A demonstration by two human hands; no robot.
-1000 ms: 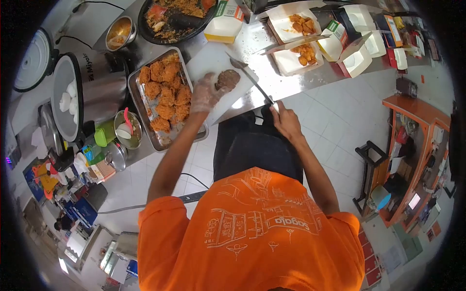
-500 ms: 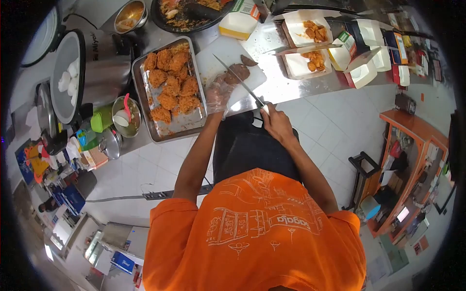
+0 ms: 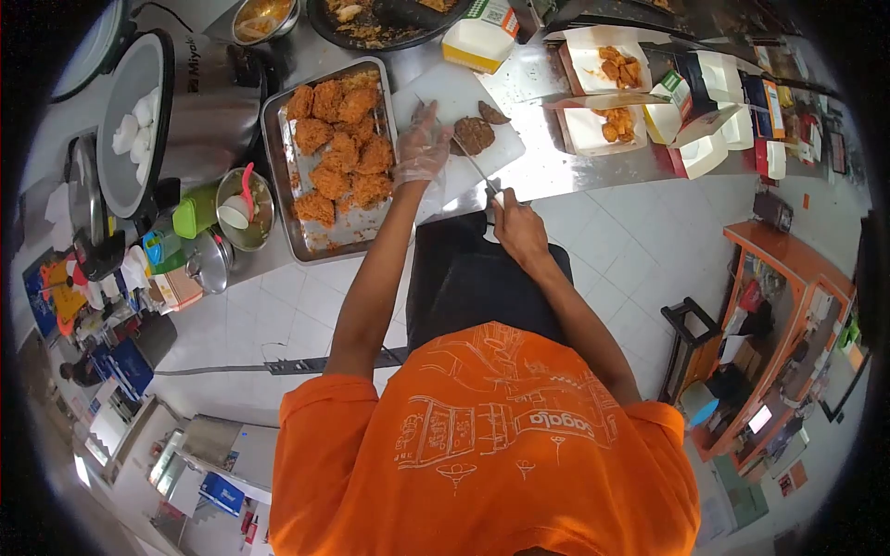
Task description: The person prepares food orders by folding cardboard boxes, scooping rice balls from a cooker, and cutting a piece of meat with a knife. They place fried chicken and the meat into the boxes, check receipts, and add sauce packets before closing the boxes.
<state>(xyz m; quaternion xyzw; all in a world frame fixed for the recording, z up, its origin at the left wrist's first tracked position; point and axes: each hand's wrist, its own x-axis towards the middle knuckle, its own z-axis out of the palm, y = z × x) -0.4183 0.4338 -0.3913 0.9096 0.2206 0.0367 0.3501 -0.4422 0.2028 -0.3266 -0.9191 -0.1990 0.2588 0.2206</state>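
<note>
My right hand [image 3: 522, 229] is wrapped round the white handle of a knife [image 3: 476, 167], whose thin blade slants up and left over the white cutting board [image 3: 505, 153]. My left hand [image 3: 420, 153], in a clear plastic glove, is over the left part of the board beside the blade's far end, its fingers stretched out. Part of the blade is hidden behind this hand. A dark brown chunk of meat [image 3: 475, 136] lies on the board just right of the blade. A smaller cut piece [image 3: 493, 113] rests at its upper right.
Left of the board stands a metal tray [image 3: 324, 248] of breaded fried chicken [image 3: 318, 136]. A rice cooker [image 3: 218, 111] and a bowl with a pink-handled spoon [image 3: 246, 206] are farther left. Open food boxes [image 3: 593, 139] line the right side. A dark pan [image 3: 389, 39] is at the back.
My left hand has come off the meat, moving up and left with its fingers straightening. The knife has shifted slightly down relative to the meat. The whole view has shifted a little.
</note>
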